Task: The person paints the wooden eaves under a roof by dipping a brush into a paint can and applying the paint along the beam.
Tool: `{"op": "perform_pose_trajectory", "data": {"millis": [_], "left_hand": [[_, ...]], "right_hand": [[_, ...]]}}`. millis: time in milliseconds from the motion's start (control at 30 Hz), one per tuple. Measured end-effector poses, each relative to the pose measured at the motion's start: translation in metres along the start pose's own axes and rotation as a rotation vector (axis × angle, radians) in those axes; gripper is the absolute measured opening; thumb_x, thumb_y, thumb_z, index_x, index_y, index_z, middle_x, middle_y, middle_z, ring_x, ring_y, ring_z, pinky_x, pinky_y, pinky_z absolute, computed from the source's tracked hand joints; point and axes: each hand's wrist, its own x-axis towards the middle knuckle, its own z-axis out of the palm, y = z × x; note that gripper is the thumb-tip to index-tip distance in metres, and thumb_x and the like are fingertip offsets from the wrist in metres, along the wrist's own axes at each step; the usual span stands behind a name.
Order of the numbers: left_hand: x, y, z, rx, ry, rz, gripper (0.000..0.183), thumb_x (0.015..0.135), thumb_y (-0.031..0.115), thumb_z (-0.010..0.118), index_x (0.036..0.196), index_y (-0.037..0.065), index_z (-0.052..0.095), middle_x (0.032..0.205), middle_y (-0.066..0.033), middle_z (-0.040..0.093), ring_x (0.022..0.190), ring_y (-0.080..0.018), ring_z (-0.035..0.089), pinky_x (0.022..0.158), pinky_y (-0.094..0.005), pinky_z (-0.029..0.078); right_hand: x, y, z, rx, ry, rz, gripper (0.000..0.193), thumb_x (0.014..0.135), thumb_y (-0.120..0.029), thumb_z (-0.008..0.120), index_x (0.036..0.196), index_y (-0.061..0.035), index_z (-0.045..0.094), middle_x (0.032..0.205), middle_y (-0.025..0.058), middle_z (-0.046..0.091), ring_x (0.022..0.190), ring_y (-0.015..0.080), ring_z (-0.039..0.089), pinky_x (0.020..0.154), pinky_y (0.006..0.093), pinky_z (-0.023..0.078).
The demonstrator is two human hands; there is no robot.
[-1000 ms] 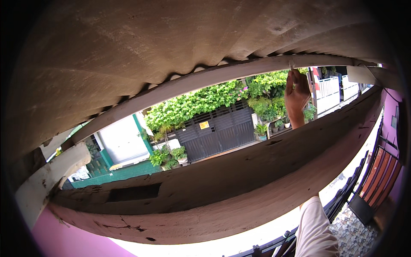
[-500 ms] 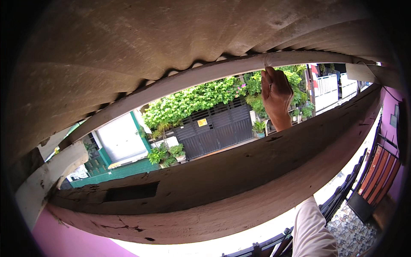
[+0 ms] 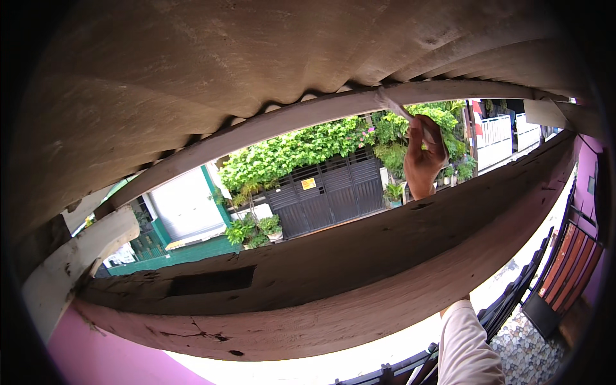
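My right hand [image 3: 427,154] reaches up beyond a thick beam [image 3: 359,256], with my forearm in a pale sleeve [image 3: 467,343] passing behind that beam. Its fingers are pinched round a small pale paintbrush [image 3: 399,110]. The brush slants up and left, its splayed tip against the face of a long thin board [image 3: 308,114] under the roof edge. Most of the handle is hidden in my fingers. My left hand is out of the picture.
A corrugated roof sheet [image 3: 237,58] hangs low overhead. The beam's pink side [image 3: 289,337] has cracks and holes. At left is a broken pale board [image 3: 83,253]. Below right are a dark metal fence [image 3: 513,301] and a slatted bench [image 3: 564,263]. Across the street stands a dark gate [image 3: 327,199].
My right hand has dropped slightly and turned, so the brush now slants left and shows more. Its tip has shifted a little left along the board. The view has shifted slightly.
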Motion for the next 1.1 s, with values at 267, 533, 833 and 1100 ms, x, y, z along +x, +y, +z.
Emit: {"op": "perform_pose_trajectory", "data": {"millis": [267, 533, 833, 1100], "left_hand": [[0.004, -0.006, 0.001, -0.007, 0.005, -0.018, 0.054, 0.065, 0.035, 0.088, 0.105, 0.007, 0.064, 0.09, -0.0114, 0.071, 0.08, -0.0228, 0.068, 0.07, -0.0356, 0.055], [0.014, -0.007, -0.011, -0.051, -0.003, -0.059, 0.054, 0.064, 0.029, 0.089, 0.106, 0.005, 0.064, 0.09, -0.0107, 0.071, 0.08, -0.0215, 0.068, 0.07, -0.0346, 0.055], [0.062, -0.042, -0.003, -0.217, -0.036, 0.059, 0.057, 0.063, 0.023, 0.089, 0.106, 0.003, 0.058, 0.089, -0.009, 0.07, 0.081, -0.0207, 0.068, 0.075, -0.0348, 0.055], [0.095, -0.017, -0.022, -0.173, -0.019, 0.113, 0.057, 0.066, 0.028, 0.087, 0.109, 0.005, 0.06, 0.098, -0.0121, 0.066, 0.087, -0.0259, 0.065, 0.076, -0.0363, 0.053]], "right_hand": [[-0.009, -0.005, 0.003, -0.256, -0.049, -0.23, 0.013, 0.091, -0.007, 0.064, 0.103, -0.0017, 0.066, 0.087, 0.0096, 0.067, 0.07, 0.0194, 0.064, 0.052, 0.0317, 0.046], [-0.167, -0.067, 0.016, 0.294, -0.189, 0.873, 0.03, 0.097, -0.015, 0.057, 0.122, 0.0006, 0.053, 0.096, 0.009, 0.067, 0.085, 0.0194, 0.064, 0.077, 0.0309, 0.052], [-0.429, -0.213, -0.104, 0.341, -0.956, 1.351, 0.022, 0.098, -0.018, 0.056, 0.102, 0.0029, 0.062, 0.081, 0.0101, 0.067, 0.068, 0.0162, 0.063, 0.065, 0.0291, 0.052], [-0.323, -0.366, -0.064, 0.869, -1.109, 1.437, 0.025, 0.097, -0.021, 0.059, 0.091, 0.0025, 0.065, 0.079, 0.0085, 0.065, 0.063, 0.0122, 0.062, 0.057, 0.0249, 0.051]]}}
